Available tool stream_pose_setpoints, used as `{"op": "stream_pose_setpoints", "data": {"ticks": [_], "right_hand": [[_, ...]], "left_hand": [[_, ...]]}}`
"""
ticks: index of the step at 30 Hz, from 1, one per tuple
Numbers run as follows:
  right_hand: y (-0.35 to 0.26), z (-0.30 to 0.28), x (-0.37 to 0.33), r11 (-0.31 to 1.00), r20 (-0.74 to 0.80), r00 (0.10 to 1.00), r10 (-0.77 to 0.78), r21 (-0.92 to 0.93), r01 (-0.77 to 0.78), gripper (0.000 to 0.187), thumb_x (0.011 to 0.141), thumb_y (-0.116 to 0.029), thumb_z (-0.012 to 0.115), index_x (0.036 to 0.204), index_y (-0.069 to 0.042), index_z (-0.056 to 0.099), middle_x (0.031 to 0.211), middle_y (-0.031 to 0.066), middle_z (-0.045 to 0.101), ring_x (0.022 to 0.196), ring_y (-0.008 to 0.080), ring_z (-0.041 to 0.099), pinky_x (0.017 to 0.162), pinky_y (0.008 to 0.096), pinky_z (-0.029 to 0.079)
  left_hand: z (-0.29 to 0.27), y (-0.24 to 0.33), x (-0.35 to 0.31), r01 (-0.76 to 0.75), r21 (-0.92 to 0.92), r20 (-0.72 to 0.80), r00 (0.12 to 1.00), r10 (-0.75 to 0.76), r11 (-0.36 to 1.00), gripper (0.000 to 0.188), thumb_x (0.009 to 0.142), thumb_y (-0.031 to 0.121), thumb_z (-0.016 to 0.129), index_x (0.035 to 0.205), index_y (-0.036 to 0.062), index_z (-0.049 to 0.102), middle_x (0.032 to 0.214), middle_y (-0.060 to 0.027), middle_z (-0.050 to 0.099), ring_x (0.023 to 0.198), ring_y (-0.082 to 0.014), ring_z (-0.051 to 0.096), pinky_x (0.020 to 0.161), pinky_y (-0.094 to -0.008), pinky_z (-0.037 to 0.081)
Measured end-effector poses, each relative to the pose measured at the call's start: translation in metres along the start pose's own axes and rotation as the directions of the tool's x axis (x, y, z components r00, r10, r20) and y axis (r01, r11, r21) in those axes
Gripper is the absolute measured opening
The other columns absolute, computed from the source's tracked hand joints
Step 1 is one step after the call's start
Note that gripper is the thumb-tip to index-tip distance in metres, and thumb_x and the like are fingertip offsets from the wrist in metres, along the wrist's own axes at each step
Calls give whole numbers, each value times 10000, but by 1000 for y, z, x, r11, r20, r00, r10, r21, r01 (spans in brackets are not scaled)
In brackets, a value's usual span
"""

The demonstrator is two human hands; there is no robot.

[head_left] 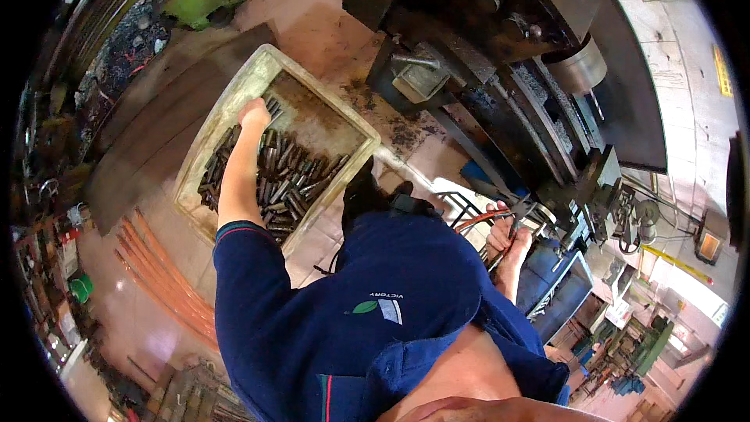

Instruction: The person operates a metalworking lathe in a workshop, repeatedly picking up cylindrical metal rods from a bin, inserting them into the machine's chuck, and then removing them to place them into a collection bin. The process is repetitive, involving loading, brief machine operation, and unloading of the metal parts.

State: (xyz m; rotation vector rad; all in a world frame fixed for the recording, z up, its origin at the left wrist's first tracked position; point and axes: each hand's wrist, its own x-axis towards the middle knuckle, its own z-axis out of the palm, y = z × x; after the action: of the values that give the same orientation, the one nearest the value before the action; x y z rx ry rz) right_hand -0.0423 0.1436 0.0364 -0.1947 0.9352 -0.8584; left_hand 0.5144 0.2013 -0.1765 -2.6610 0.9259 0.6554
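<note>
My left arm reaches into a shallow, grimy cream plastic tray. Near its far left corner, my left hand is closed around short grey metal pins, whose ends stick out to the right; its fingertips are mostly hidden. A heap of dark, oily cylindrical metal pieces fills the tray's nearer part. On the right, beside the machine, my right hand is closed on a slender dark grey metal piece. A reddish-brown strip runs up to its fingers; I cannot make out whether it is held too.
A large dark machine with a cylindrical head stands at the far right. Beside my right hand is a blue bin. Long copper-coloured bars lie on the floor at left, near a brown sheet.
</note>
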Motion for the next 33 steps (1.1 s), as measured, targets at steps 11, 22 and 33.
{"op": "stream_pose_setpoints", "data": {"ticks": [11,22,33], "right_hand": [[-2,-9,-4,1000,-11,1000,-3,-5,3,613,713,-312,640,1167,36,421,903,88,511,432,30,320,389,168,282],[-13,-11,9,992,204,979,-8,-122,34,484,737,-172,563,1162,24,438,1054,227,556,422,54,290,378,194,246],[-40,47,4,453,339,937,81,-850,268,327,580,-168,557,850,14,543,750,76,531,708,165,493,650,285,395]], "left_hand": [[1,3,-6,-119,82,-28,992,122,989,194,775,106,541,942,51,625,959,-164,624,918,-309,602,748,-411,493],[-83,53,-162,-233,-967,-202,947,250,104,219,789,158,584,878,-42,581,674,-58,587,464,-98,462,458,-241,387],[-164,251,-294,-209,-978,-90,529,844,27,233,786,111,621,931,-67,579,595,-30,550,453,-36,453,392,-166,339]]}}
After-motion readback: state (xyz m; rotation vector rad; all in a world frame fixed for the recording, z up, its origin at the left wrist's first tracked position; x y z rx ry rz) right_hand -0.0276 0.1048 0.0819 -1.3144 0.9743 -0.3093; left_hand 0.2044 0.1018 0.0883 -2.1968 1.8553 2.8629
